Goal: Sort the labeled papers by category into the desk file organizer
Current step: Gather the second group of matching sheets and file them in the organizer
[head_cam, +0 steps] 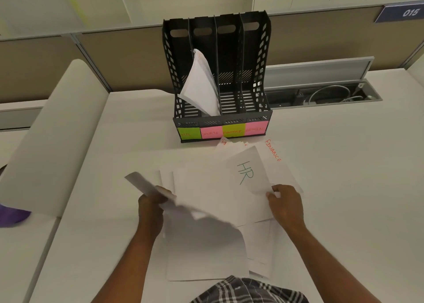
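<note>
The left hand (152, 199) grips a blurred lifted sheet (146, 186); the right hand (285, 202) pinches the HR paper (246, 174) on the tabletop (344, 165). The file organizer (220, 73) stands straight ahead, its HR slot (187, 109) leftmost, nearer the left hand.

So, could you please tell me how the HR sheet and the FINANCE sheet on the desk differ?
The HR sheet has large green lettering; the FINANCE sheet has smaller red lettering along its edge. The HR sheet lies on top, pinched by the right hand; the FINANCE sheet sits partly beneath it, untouched. Both are white and unsorted.
</note>
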{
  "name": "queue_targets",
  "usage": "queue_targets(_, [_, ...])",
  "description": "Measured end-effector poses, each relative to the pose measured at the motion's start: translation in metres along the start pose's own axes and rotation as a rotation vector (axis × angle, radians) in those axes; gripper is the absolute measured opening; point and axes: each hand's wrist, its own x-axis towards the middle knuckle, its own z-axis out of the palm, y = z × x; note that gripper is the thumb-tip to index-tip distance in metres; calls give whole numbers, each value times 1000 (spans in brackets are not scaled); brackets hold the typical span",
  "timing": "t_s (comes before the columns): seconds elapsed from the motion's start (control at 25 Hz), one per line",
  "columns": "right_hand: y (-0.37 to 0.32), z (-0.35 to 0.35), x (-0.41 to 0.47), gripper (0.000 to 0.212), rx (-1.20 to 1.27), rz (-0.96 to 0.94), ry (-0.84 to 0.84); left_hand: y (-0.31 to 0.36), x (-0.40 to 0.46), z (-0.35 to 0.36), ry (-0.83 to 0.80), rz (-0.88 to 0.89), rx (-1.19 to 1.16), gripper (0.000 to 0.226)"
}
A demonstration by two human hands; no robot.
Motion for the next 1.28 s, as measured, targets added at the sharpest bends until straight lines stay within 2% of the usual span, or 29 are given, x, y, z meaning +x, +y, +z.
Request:
queue_targets(0.12, [-1,1,2,18,6,9,-6,3,0,-4,86,-27,-1,31])
queue_targets(0.24, [-3,5,1,6,11,-57,-105,7,-3,-2,43,-18,-8,39])
queue_targets(0.44, [-7,11,1,17,-40,-147,-116,10,1,14,-11,18,137,27])
queue_targets(0.56, [-12,15,1,20,-73,-308,-126,10,2,25,-37,12,194,28])
queue_targets(0.68, [-13,17,3,20,-78,-370,-134,7,2,26,-33,15,234,29])
queue_targets(0.84, [-11,17,6,21,-30,-289,-112,3,-1,23,-56,28,266,30])
queue_targets(1.12, [-11,19,0,23,89,-280,-339,-3,-1,12,24,1,137,42])
queue_targets(1.28, [-13,25,2,22,108,-241,-319,-9,-1,6,38,8,75,44])
